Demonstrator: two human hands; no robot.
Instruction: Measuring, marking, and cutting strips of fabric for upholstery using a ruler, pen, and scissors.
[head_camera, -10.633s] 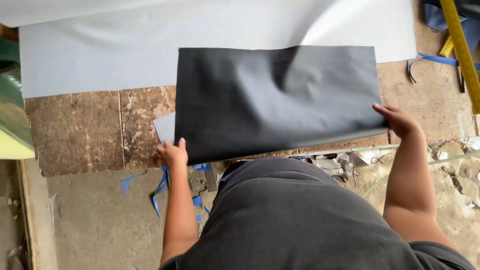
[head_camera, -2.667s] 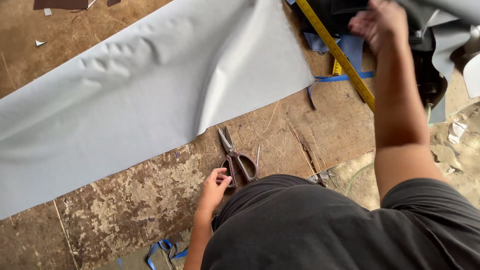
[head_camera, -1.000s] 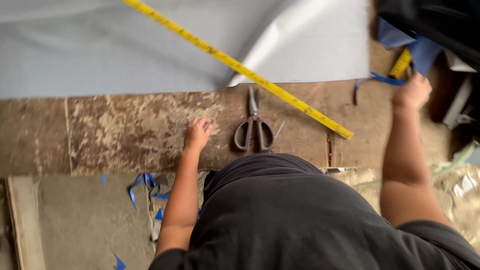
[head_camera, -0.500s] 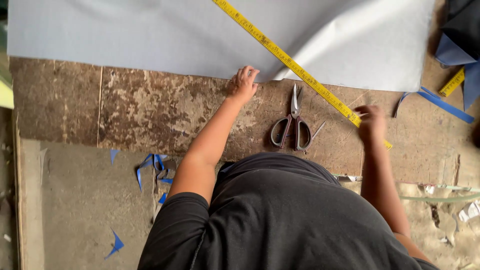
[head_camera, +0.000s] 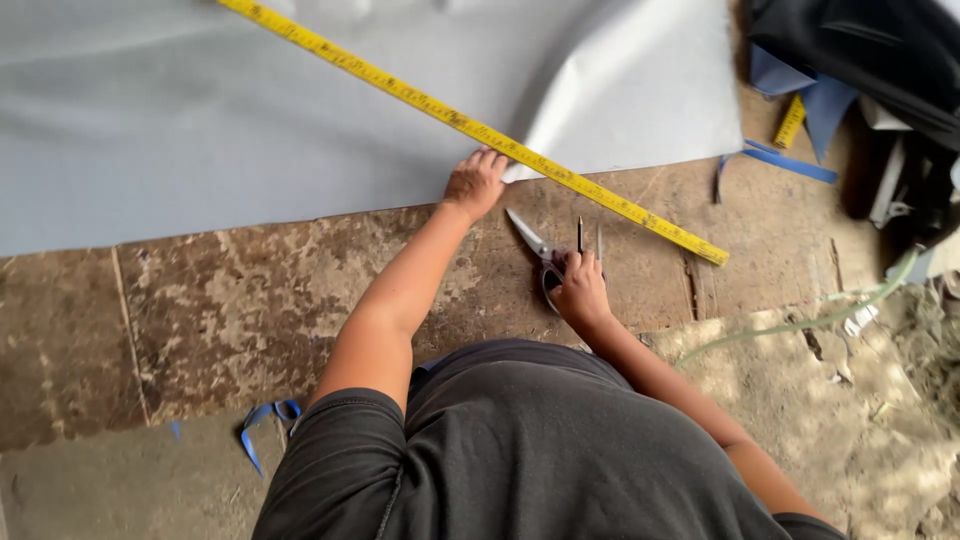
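My left hand (head_camera: 474, 183) rests on the near edge of a large pale grey sheet (head_camera: 250, 110) spread over a worn wooden board (head_camera: 250, 300), fingertips touching a long yellow measuring stick (head_camera: 470, 125) that lies slantwise across the sheet. My right hand (head_camera: 580, 288) is closed over the handles of a pair of scissors (head_camera: 532, 238) lying on the board, blades open and pointing away from me. A thin dark pen-like stick (head_camera: 579, 234) lies just beside the scissors.
A heap of black fabric (head_camera: 860, 50) with blue pieces (head_camera: 800, 105) sits at the far right. Blue strips (head_camera: 262, 425) lie on the concrete floor by my left side. Rubble and a thin green hose (head_camera: 820, 320) are at the right.
My left hand has moved up to the sheet's edge by the measuring stick. My right hand left the stick's end and came down on the scissors' handles.
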